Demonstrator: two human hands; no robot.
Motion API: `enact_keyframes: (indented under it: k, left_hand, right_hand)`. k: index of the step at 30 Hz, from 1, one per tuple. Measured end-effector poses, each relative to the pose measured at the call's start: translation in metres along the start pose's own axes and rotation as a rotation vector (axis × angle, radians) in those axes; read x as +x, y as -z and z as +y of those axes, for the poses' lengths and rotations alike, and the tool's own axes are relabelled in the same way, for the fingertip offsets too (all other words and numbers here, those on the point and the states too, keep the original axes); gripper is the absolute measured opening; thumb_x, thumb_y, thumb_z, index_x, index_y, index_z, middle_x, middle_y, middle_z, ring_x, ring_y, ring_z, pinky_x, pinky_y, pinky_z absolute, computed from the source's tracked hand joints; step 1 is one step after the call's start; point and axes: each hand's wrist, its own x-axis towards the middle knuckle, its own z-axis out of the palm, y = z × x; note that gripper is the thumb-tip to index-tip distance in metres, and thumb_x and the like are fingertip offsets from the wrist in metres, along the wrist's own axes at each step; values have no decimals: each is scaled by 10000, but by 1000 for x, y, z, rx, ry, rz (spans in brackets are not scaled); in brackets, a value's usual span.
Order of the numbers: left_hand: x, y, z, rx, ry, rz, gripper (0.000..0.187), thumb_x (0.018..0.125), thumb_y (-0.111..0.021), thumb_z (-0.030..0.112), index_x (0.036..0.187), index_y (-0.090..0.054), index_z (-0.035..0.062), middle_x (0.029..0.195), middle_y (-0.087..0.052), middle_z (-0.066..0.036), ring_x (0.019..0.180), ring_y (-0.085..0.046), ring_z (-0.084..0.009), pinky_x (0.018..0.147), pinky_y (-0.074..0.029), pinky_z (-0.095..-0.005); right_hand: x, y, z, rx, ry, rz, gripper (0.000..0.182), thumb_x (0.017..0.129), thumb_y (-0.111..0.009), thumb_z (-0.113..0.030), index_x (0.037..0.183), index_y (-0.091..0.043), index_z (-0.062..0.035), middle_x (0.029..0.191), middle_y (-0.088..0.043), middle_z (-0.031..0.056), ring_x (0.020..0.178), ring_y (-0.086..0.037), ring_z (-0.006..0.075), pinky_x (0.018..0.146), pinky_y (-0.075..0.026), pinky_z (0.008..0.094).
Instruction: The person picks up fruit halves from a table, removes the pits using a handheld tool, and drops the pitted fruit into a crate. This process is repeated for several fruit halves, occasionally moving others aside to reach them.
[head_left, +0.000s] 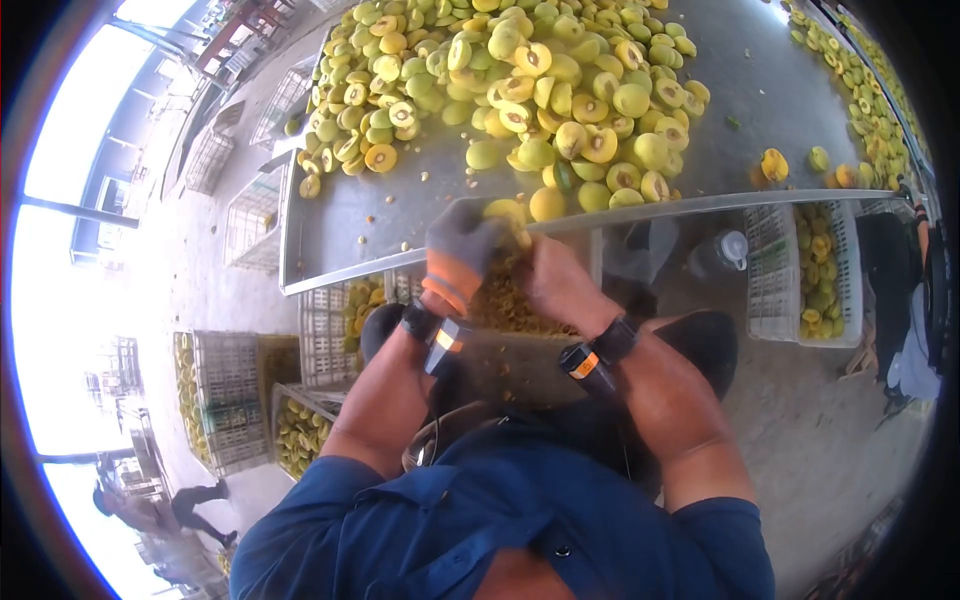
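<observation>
My left hand (pixel 462 245), in a grey glove with an orange cuff, is closed around a yellow-green stone fruit (pixel 508 213) just over the near edge of the metal table (pixel 360 225). Bare and with its fingers curled, my right hand (pixel 556 285) meets the left at that fruit. Whatever sits in the right fingers is hidden. Beyond both hands lies a large heap of yellow-green stone fruit (pixel 535 145), many cut in half with brown centres showing. Below the hands, small brownish-yellow pieces (pixel 515 305) fill a container.
A raised metal rim (pixel 700 207) runs along the table's near edge. White plastic crates of fruit stand at the left (pixel 235 380) and right (pixel 775 280). A clear jug (pixel 722 252) is under the table. Another person (pixel 170 505) is at the far left.
</observation>
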Motion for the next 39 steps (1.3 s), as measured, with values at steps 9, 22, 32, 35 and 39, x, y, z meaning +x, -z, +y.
enact_keyframes:
  k: [9, 22, 32, 35, 39]
  left_hand:
    - [-1, 0, -32, 608, -446, 99, 368, 921, -680, -7, 1288, -670, -38, 1157, -763, -194, 1008, -750, -363, 896, -610, -402]
    - [-3, 15, -58, 603, -654, -28, 365, 810, -686, 34, 1174, -701, 14, 1043, -743, -182, 940, -726, -389, 809, -591, -428]
    - [-3, 50, -39, 582, -611, -90, 483, 858, -661, -54, 1336, -655, 16, 1270, -691, -259, 1119, -686, -463, 958, -574, -461]
    - [-7, 86, -59, 709, -656, 10, 494, 852, -655, -77, 1334, -660, 34, 1263, -696, -252, 1125, -684, -461, 972, -570, -448]
    - [-39, 158, -55, 845, -437, 171, 278, 948, -622, -15, 1192, -742, 44, 1133, -751, -196, 1020, -736, -344, 921, -580, -395]
  right_hand:
    - [1, -2, 4, 345, -215, -318, 256, 1001, -582, -219, 961, -664, 19, 723, -643, 139, 608, -645, 256, 616, -514, 432]
    - [-12, -5, -11, 750, -494, -632, 87, 1049, -583, -138, 1005, -575, -64, 676, -469, -12, 461, -422, 124, 436, -361, 320]
    - [-20, -16, 17, 122, -390, -594, 283, 983, -660, -258, 997, -697, 22, 685, -633, 94, 533, -605, 198, 485, -474, 368]
    - [-20, -29, 43, -96, -284, -511, 344, 930, -672, -260, 1026, -715, 67, 826, -725, 245, 753, -723, 387, 701, -566, 472]
    - [-24, -26, 44, -143, -165, -530, 363, 918, -652, -256, 1026, -696, 87, 959, -727, 316, 983, -708, 487, 887, -555, 522]
